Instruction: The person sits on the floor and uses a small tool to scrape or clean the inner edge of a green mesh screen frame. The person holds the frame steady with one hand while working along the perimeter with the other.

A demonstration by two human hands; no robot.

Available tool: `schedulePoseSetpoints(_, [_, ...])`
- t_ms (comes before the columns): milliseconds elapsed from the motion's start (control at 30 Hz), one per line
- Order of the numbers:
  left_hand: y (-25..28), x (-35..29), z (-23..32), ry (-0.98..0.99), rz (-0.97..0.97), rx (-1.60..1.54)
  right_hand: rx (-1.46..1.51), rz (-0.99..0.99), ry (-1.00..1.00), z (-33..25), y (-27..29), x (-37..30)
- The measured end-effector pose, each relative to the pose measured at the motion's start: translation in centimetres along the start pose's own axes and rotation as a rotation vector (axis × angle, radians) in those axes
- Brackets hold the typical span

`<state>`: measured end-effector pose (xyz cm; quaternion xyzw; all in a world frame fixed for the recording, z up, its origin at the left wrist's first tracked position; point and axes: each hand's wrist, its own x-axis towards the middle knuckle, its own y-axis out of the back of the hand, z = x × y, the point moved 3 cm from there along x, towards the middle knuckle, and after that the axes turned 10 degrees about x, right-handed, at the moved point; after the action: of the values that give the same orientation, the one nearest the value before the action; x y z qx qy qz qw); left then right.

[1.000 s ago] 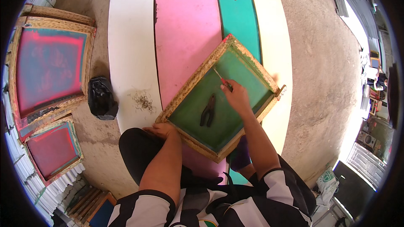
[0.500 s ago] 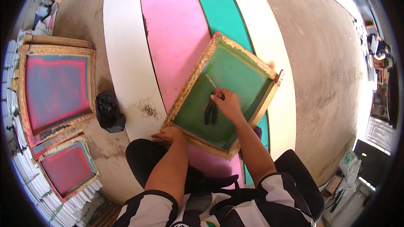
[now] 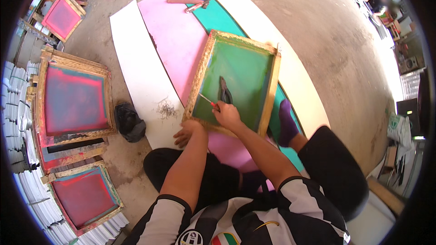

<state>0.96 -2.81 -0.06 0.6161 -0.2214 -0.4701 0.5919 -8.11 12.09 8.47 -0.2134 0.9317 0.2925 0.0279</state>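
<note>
A wooden frame (image 3: 271, 84) stretched with green mesh lies tilted in front of me. Pinched in my right hand (image 3: 228, 116) is a screwdriver (image 3: 208, 101) with a red handle. Its thin shaft points at the inner side of the frame's left bar. Black pliers (image 3: 225, 91) lie on the mesh just beyond that hand. By the frame's near left corner is my left hand (image 3: 187, 133), its fingers apart and holding nothing, its thumb side close against the wood.
Long white, pink, teal and cream boards lie beneath the frame. A hammer (image 3: 181, 1) and a red-handled tool (image 3: 195, 7) rest at the far end. Dark wiry scraps (image 3: 167, 108) sit on the white board. A black bag (image 3: 129, 122) and red-mesh frames (image 3: 75, 102) stand at left.
The green-mesh frame has turned slightly counterclockwise in view. My right hand with the screwdriver has moved nearer and left, from over the pliers to below them. The whole view has shifted.
</note>
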Motion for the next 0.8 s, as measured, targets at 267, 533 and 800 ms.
schedulePoseSetpoints(267, [6.6,1.2,-0.3,-1.082,-0.326,-0.203,-0.125,0.119,-0.005,0.9,0.1,-6.7])
schedulePoseSetpoints(533, [5.0,2.5,-0.5,-1.276,-0.772,-0.373,-0.156,0.095,-0.120,-1.7,0.5,-9.0])
schedulePoseSetpoints(800, [8.6,0.8,-2.4,-1.217,-0.535,0.087,-0.290,0.072,-0.236,-0.5,0.7,-10.6])
